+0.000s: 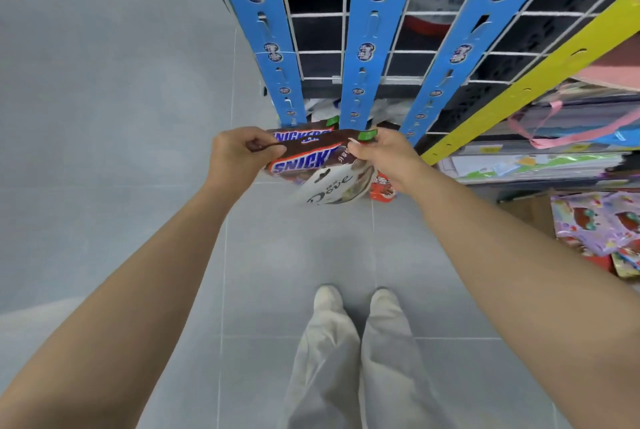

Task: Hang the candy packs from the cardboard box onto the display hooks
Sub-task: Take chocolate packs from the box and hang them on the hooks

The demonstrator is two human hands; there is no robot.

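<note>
I hold a brown Snickers pack by its top edge with both hands. My left hand pinches its left corner and my right hand pinches the right corner by a green tab. A second Snickers pack hangs just behind it at the foot of the blue hanging strips. Below hang a white Dove pack and a small red pack. The strips' slotted hooks higher up are bare. The cardboard box shows partly at the right.
A white wire grid backs the strips. A yellow strip slants at the right beside shelves of stationery. Purple candy packs lie at the right edge. My legs and shoes stand on the grey tiled floor.
</note>
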